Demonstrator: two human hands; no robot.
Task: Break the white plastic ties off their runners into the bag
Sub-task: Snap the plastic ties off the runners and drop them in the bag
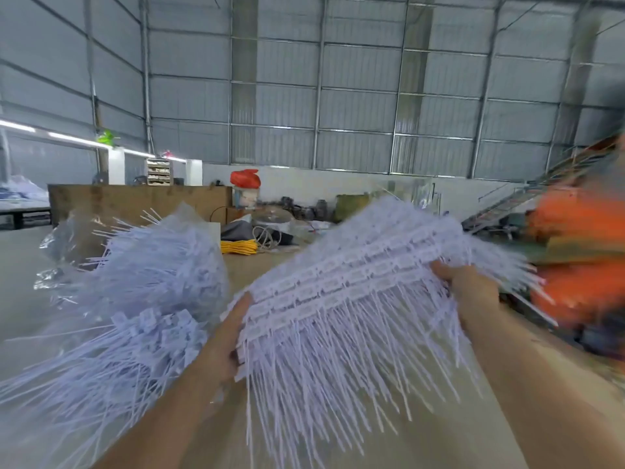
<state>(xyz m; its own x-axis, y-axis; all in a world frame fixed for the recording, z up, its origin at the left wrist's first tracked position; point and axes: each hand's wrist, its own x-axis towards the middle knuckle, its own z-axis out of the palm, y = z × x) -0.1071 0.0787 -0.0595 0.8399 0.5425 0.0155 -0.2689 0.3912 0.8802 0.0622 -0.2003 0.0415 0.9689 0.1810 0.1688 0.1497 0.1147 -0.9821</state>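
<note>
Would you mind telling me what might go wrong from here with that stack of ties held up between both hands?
1. The stack of ties is held only at its ends by the left hand and right hand; its middle may sag and slip.
2. It is beside the clear bag, not over it, so broken-off ties may land on the table.
</note>
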